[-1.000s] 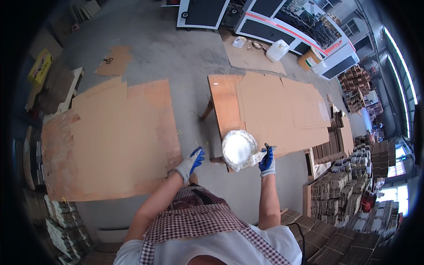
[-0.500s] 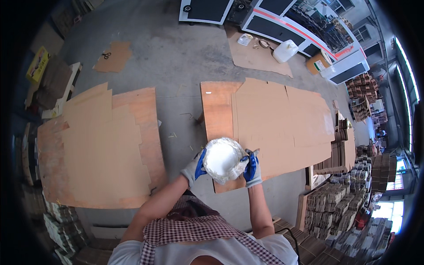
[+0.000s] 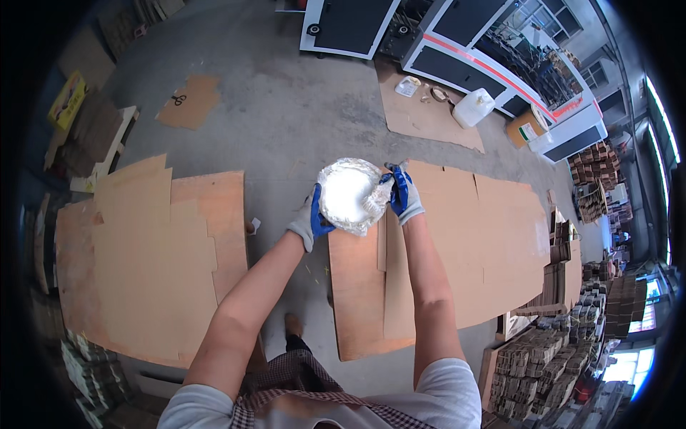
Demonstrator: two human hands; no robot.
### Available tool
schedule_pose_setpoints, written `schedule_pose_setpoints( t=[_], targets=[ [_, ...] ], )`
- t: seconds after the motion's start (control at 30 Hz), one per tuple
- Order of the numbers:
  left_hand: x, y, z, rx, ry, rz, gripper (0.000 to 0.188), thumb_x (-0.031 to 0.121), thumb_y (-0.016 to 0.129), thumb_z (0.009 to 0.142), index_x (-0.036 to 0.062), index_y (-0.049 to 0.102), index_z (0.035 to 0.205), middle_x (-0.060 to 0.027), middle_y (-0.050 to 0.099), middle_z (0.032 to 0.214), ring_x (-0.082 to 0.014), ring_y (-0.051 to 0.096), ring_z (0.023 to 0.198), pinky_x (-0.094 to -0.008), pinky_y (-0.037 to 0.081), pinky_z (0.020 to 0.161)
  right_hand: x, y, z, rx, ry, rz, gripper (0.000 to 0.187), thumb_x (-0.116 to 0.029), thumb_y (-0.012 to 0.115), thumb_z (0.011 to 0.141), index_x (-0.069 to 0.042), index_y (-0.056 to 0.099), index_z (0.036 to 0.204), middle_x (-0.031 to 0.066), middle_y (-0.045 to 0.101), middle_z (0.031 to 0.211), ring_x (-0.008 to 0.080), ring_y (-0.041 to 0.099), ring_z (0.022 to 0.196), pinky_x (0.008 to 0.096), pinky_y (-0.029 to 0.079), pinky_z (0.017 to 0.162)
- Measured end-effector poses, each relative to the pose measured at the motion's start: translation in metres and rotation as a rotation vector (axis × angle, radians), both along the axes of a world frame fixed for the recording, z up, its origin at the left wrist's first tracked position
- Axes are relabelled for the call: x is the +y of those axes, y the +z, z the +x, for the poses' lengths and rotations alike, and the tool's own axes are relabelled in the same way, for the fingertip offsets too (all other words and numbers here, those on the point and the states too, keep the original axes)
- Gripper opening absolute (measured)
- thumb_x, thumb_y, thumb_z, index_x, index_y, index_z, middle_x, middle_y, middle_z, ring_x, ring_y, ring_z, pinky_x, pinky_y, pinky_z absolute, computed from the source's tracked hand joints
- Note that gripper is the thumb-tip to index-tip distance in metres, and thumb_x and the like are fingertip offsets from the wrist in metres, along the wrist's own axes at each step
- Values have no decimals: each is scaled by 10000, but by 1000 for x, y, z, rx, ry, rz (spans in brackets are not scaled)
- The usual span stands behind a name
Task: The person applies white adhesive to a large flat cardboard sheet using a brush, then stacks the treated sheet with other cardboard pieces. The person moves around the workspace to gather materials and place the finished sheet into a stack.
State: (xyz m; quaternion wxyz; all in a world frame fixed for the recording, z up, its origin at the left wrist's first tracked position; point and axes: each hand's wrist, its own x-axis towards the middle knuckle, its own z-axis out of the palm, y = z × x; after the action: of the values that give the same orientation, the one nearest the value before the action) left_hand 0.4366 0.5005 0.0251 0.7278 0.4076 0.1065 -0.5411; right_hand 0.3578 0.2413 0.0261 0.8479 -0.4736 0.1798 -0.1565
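White tub [image 3: 350, 164] — one, held by two gloved hands [image 3: 314, 218] [image 3: 404, 194].

Blue and pale grey gloves [image 3: 303, 227] colour my left hand [image 3: 314, 217] and right hand [image 3: 404, 194] against a white basin [image 3: 349, 196]. My apron [image 3: 271, 379] is a small check in dark maroon and white; my sleeves [image 3: 450, 390], plain pale grey. Tan cardboard [image 3: 471, 243] meets an orange-brown tabletop [image 3: 355, 286] and a grey floor [image 3: 286, 107]. Elsewhere: a black-and-white machine [image 3: 444, 69] with a red stripe [image 3: 464, 55], a whitish jug [image 3: 474, 109], a yellow box [image 3: 68, 106], black scissors [image 3: 179, 101].
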Motion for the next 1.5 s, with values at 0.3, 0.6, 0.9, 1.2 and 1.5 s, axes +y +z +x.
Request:
schedule_pose_setpoints(
  t=[0.3, 0.6, 0.9, 1.2, 1.5],
  targets=[
    [57, -27, -52, -82, -10, 81, 812, 670, 449, 926, 132, 289, 1513, -129, 316, 1538, -295, 301, 1421, -496, 352, 1090, -50, -53, -31, 63, -486, 411, 247, -301, 542, 1001, -77, 583, 1097, 105, 619, 950, 259, 605, 829, 446, 547, 768],
    [226, -9, -172, -40, 20, 186, 463, 349, 480, 1030, 64, 468, 1395, -93, 572, 1297, -199, 551, 1152, -361, 471, 961, -74, -65, -89, 542, -166, 262, 382, -510, 583, 925, -155, 647, 1050, -3, 625, 806, 190, 616, 706, 308, 513, 622],
    [416, -13, -190, -560, 665, 799, 402, 238, 663, 930, -1, 601, 1247, -95, 679, 1185, -164, 631, 1067, -280, 466, 973, 162, -20, -78, 311, -66, -383, 301, -125, 550, 984, -2, 560, 1259, 97, 654, 1088, 196, 656, 879, 316, 563, 751],
    [649, 10, -110, -680, 750, 1528, 687, 350, 733, 844, -5, 481, 1376, -208, 543, 1358, -319, 527, 1255, -355, 433, 1036, 490, -29, -24, 284, 234, -1009, 600, -193, 713, 861, -36, 478, 1391, 144, 572, 1321, 269, 581, 1166, 362, 492, 949],
    [762, -22, -8, -625, 272, 1706, 791, 515, 648, 831, 84, 408, 1450, -153, 447, 1463, -332, 384, 1362, -426, 335, 1115, 594, -7, -2, 892, 717, -1714, 1065, -538, 774, 733, -157, 203, 1547, 135, 179, 1608, 414, 218, 1445, 501, 296, 1147]
  ],
)
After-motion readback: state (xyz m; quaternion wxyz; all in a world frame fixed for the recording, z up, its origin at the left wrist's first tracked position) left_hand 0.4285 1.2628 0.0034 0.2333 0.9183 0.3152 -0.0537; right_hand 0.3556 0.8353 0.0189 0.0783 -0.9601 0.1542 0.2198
